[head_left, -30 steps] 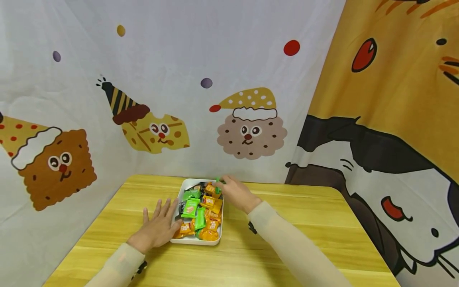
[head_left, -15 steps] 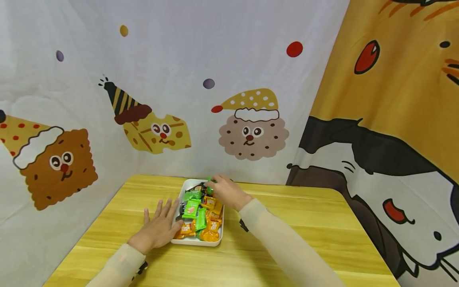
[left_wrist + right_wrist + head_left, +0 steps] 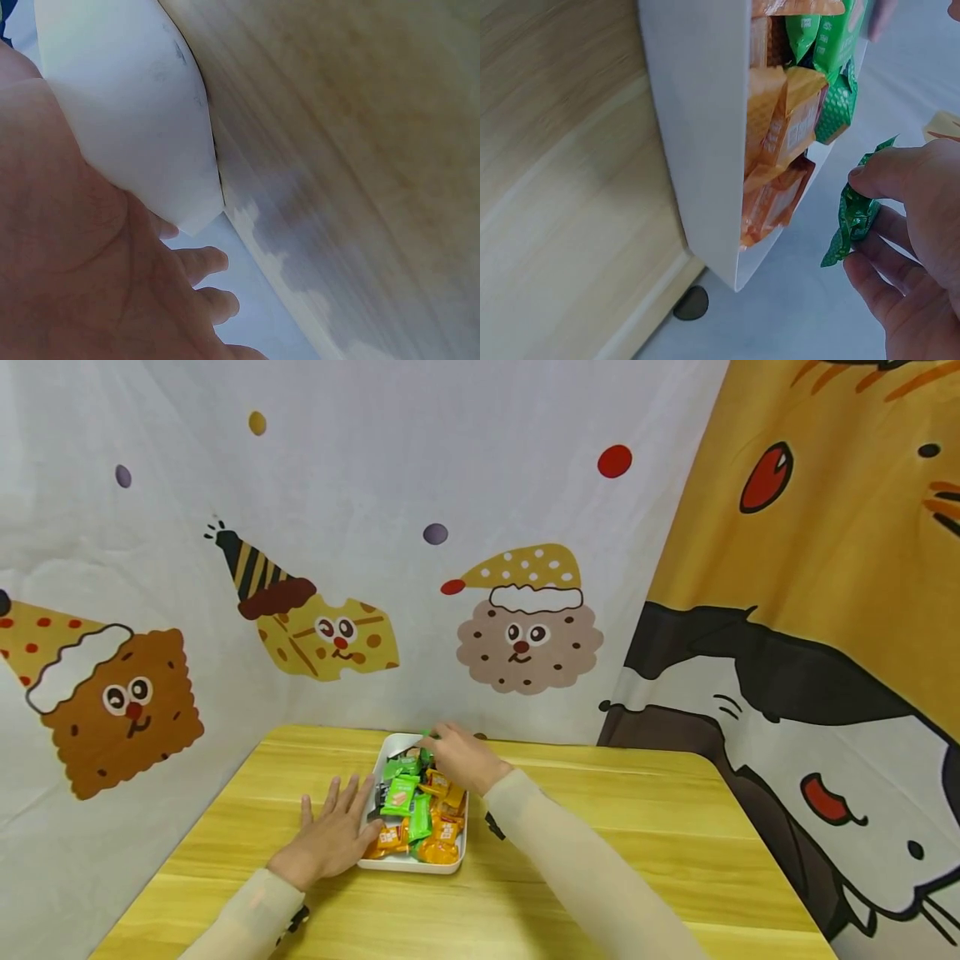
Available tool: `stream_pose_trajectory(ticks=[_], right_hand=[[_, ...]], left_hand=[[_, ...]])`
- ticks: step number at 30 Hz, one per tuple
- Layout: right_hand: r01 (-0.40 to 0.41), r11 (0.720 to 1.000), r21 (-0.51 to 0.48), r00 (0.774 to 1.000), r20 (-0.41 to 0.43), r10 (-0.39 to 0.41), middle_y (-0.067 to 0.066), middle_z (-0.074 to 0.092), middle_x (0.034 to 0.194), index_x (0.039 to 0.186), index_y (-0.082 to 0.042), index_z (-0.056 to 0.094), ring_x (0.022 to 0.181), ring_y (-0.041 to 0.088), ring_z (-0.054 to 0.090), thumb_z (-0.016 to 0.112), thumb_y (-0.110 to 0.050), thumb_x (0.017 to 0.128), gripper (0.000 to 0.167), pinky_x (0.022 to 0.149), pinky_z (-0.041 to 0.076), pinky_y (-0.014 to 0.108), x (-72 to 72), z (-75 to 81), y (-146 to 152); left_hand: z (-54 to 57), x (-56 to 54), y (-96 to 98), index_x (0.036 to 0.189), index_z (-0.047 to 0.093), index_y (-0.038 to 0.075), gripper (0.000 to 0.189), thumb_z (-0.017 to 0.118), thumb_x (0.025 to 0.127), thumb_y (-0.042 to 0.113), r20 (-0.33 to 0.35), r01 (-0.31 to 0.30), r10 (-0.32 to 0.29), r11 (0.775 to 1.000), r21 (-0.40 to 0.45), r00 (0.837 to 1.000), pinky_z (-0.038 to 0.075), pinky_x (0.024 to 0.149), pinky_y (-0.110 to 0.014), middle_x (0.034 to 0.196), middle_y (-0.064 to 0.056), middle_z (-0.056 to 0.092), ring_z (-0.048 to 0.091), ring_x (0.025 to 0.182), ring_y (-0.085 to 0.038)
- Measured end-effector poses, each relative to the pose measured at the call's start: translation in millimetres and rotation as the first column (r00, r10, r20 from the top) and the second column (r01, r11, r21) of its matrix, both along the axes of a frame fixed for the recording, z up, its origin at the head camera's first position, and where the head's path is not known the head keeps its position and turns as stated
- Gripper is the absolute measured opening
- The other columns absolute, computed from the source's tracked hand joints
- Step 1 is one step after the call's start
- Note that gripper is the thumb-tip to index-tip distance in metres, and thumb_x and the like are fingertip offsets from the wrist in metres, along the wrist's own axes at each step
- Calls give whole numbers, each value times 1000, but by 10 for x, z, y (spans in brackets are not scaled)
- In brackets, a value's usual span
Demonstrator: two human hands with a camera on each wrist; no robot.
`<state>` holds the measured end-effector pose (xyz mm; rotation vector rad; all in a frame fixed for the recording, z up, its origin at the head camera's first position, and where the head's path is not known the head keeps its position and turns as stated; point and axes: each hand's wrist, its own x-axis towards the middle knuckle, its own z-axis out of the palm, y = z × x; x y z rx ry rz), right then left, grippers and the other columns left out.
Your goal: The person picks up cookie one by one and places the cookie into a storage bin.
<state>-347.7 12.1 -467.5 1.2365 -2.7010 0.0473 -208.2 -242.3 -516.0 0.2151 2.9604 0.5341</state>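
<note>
A white tray (image 3: 460,862) on the wooden table holds several small wrapped snacks in green, orange and black wrappers. Over its far end my right hand (image 3: 467,758) pinches a green-wrapped snack (image 3: 857,210) between thumb and fingers, clearly seen in the right wrist view. Orange-wrapped snacks (image 3: 786,124) lie inside the tray near that hand. My left hand (image 3: 327,833) is spread with straight fingers along the tray's left side, its thumb over the near left rim. The left wrist view shows the palm (image 3: 82,225) against the white tray wall (image 3: 142,112).
The yellow wood table (image 3: 600,843) extends to both sides of the tray. Behind it hangs a white cloth (image 3: 360,460) printed with cartoon biscuits and cheese. A cloth with orange and black cartoon animals (image 3: 810,693) hangs at the right.
My right hand has moved left across the far end of the tray, with the green-wrapped snack in its fingers. The left hand and the tray have stayed in place.
</note>
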Motion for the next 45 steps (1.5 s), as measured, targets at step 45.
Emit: stream_pose_trajectory(ticks=[45], right_hand=[[34,999,41,997,66,-36,5,69,165,165,-26,69,147,24,72,65,-14,120,46,123,62,36,17,-36,-439]], left_hand=[[3,5,18,189,14,13,84,49,124,53,-4,-4,4,1000,4,1000,-5,132,-97,195,-27,11,0,180,-59]])
